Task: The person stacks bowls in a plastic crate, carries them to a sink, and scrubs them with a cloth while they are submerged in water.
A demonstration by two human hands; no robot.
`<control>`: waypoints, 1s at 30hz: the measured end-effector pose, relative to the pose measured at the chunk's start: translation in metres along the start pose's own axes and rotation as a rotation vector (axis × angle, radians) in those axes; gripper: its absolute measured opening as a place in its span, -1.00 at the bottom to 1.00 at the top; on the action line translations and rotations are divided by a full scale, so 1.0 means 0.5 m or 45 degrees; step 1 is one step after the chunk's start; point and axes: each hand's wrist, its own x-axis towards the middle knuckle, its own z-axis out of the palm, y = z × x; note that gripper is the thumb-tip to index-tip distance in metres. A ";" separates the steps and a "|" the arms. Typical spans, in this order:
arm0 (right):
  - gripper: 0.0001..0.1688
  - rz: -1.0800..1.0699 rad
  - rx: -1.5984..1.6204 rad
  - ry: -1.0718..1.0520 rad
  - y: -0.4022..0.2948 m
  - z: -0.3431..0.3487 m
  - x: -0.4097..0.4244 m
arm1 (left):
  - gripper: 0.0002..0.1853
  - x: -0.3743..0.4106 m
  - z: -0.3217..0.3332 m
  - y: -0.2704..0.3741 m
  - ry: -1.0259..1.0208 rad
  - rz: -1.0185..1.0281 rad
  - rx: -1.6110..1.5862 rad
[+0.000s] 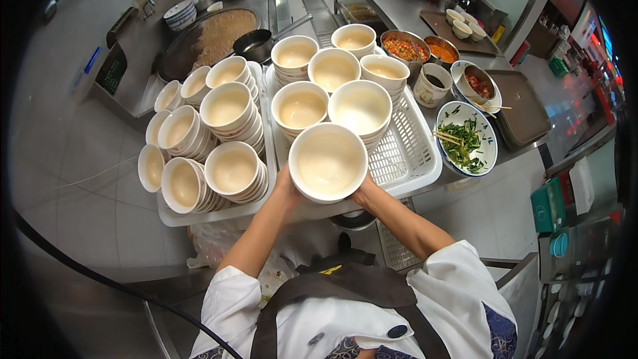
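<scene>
Between my two hands is a white bowl (328,162), probably the top of a stack; what lies beneath it is hidden. My left hand (290,184) grips its left side and my right hand (363,189) its right side, with most fingers out of sight. Just beyond it, several stacks of white bowls (360,107) stand in a white perforated plastic basket (421,172). To the left, more stacked bowls (232,167) fill a second white basket (172,219), some of them leaning outward.
A blue-patterned bowl of chopped greens (466,139) with chopsticks stands right of the basket. Behind it are a cup of dark liquid (431,85), a pot of chopped peppers (404,50) and brown trays (518,104). A black saucepan (253,46) and a large round pan (179,57) lie beyond the left basket.
</scene>
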 end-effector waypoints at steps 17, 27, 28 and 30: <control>-0.67 0.058 0.483 0.114 0.002 0.040 0.086 | -0.43 -0.091 0.067 0.028 0.303 0.863 0.034; -0.69 -0.423 -0.248 0.496 0.035 -0.020 -0.059 | -0.46 -0.013 -0.021 0.040 -0.091 1.224 0.535; -0.69 -0.989 -0.862 0.633 0.069 -0.030 -0.053 | -0.47 0.058 -0.112 0.071 -0.316 1.693 0.636; -0.63 -0.939 -0.326 0.584 0.079 -0.001 -0.151 | -0.52 -0.023 -0.025 0.044 -0.245 2.051 0.743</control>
